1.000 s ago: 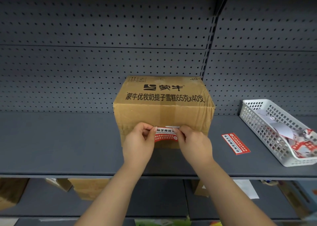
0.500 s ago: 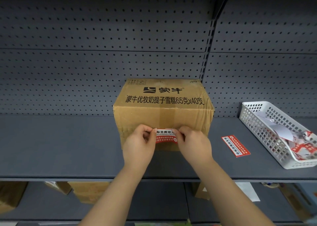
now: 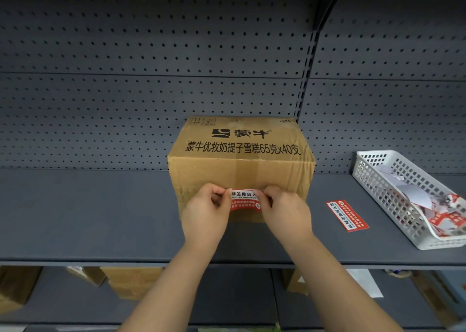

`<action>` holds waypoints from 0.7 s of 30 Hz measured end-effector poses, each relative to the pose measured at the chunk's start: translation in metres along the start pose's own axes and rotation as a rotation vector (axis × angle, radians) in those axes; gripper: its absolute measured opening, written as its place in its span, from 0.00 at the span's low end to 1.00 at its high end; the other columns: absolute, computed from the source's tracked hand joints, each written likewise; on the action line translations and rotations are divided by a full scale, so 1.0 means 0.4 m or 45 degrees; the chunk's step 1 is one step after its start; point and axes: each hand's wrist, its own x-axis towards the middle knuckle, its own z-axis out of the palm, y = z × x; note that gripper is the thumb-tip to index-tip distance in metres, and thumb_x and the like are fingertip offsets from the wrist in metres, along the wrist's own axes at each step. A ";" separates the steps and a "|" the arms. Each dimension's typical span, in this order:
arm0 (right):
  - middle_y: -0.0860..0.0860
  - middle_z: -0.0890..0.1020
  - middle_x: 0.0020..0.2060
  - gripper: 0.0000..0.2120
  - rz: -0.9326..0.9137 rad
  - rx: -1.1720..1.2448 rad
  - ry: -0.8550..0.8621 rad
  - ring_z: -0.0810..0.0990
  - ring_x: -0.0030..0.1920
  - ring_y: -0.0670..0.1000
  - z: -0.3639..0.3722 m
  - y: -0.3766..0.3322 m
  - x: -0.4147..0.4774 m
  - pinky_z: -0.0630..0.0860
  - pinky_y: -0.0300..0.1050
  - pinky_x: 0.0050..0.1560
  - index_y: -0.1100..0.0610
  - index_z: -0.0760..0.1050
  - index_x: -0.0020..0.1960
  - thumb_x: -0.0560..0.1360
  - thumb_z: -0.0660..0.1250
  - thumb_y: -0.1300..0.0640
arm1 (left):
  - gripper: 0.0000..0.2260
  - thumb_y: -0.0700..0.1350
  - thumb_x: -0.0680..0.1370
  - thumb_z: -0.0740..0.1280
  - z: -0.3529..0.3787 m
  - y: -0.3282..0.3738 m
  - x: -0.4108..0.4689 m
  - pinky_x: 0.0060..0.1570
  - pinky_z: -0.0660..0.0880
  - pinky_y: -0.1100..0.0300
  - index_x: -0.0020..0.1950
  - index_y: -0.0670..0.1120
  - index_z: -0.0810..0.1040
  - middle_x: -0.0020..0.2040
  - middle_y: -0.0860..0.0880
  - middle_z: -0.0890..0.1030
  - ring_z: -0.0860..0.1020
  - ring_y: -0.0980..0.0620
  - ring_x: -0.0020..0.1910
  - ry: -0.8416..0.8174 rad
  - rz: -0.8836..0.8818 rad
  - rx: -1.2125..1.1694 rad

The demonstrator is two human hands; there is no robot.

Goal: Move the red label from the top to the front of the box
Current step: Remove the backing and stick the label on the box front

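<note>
A brown cardboard box (image 3: 242, 162) with black printed characters on its top stands on the grey shelf (image 3: 88, 213). A red and white label (image 3: 244, 200) lies against the lower front face of the box. My left hand (image 3: 205, 210) pinches the label's left end and my right hand (image 3: 285, 212) pinches its right end, thumbs and fingers closed on it. Both ends of the label are hidden under my fingers.
A second red label (image 3: 347, 215) lies flat on the shelf to the right of the box. A white plastic basket (image 3: 393, 193) holding paper scraps and label backing sits at the far right. Perforated panels form the back wall. Cardboard boxes (image 3: 131, 281) stand on the lower shelf.
The label and both hands stay at the same spot on the front of the box. The view has shifted slightly; nothing else moved.
</note>
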 end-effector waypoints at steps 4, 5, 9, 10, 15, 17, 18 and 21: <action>0.52 0.84 0.35 0.18 -0.009 0.034 -0.015 0.81 0.32 0.54 -0.007 0.003 0.001 0.73 0.42 0.27 0.55 0.78 0.42 0.77 0.59 0.43 | 0.12 0.57 0.73 0.69 -0.009 -0.012 0.007 0.29 0.76 0.55 0.36 0.51 0.75 0.31 0.55 0.80 0.78 0.58 0.30 0.018 -0.034 -0.016; 0.51 0.83 0.32 0.18 0.015 0.044 -0.026 0.79 0.30 0.53 -0.009 0.005 0.002 0.69 0.40 0.25 0.55 0.77 0.39 0.76 0.60 0.42 | 0.14 0.57 0.73 0.70 -0.016 -0.019 0.009 0.29 0.75 0.56 0.34 0.50 0.74 0.30 0.55 0.79 0.77 0.57 0.30 0.026 -0.033 -0.017; 0.47 0.71 0.20 0.23 0.161 0.064 0.014 0.73 0.25 0.53 -0.017 0.042 0.007 0.62 0.40 0.24 0.54 0.70 0.28 0.73 0.62 0.39 | 0.19 0.57 0.71 0.71 -0.053 -0.049 0.024 0.27 0.70 0.56 0.29 0.48 0.69 0.25 0.52 0.75 0.74 0.51 0.27 0.099 -0.046 0.027; 0.48 0.71 0.20 0.23 0.169 0.062 0.080 0.73 0.25 0.54 -0.021 0.059 0.003 0.63 0.41 0.24 0.55 0.70 0.28 0.73 0.62 0.39 | 0.19 0.58 0.72 0.70 -0.065 -0.060 0.025 0.28 0.70 0.56 0.29 0.47 0.70 0.26 0.52 0.75 0.74 0.50 0.28 0.130 -0.023 0.037; 0.53 0.84 0.47 0.10 -0.558 -0.084 0.395 0.80 0.47 0.57 -0.030 0.091 -0.058 0.74 0.50 0.44 0.57 0.79 0.52 0.76 0.61 0.55 | 0.13 0.53 0.77 0.65 -0.073 -0.108 -0.025 0.50 0.72 0.50 0.53 0.45 0.80 0.53 0.45 0.82 0.78 0.43 0.52 0.199 1.072 0.419; 0.51 0.74 0.68 0.20 -0.862 -0.386 0.212 0.69 0.68 0.56 0.008 0.084 -0.072 0.66 0.56 0.64 0.56 0.70 0.67 0.76 0.59 0.56 | 0.23 0.54 0.80 0.59 -0.037 -0.109 -0.036 0.67 0.63 0.45 0.72 0.45 0.68 0.73 0.45 0.68 0.66 0.42 0.71 0.002 1.306 0.709; 0.50 0.67 0.72 0.23 -0.919 -0.511 0.131 0.60 0.73 0.55 0.027 0.086 -0.071 0.60 0.59 0.69 0.55 0.65 0.71 0.77 0.58 0.53 | 0.27 0.55 0.80 0.56 -0.016 -0.109 -0.034 0.72 0.55 0.42 0.76 0.45 0.59 0.77 0.46 0.58 0.57 0.43 0.75 -0.089 1.317 0.851; 0.48 0.56 0.75 0.28 -0.897 -0.785 -0.049 0.44 0.77 0.54 0.056 0.112 -0.042 0.45 0.64 0.73 0.52 0.54 0.75 0.78 0.53 0.45 | 0.32 0.60 0.79 0.51 0.024 -0.125 0.002 0.73 0.42 0.40 0.78 0.47 0.47 0.79 0.48 0.43 0.43 0.44 0.77 -0.262 1.219 1.125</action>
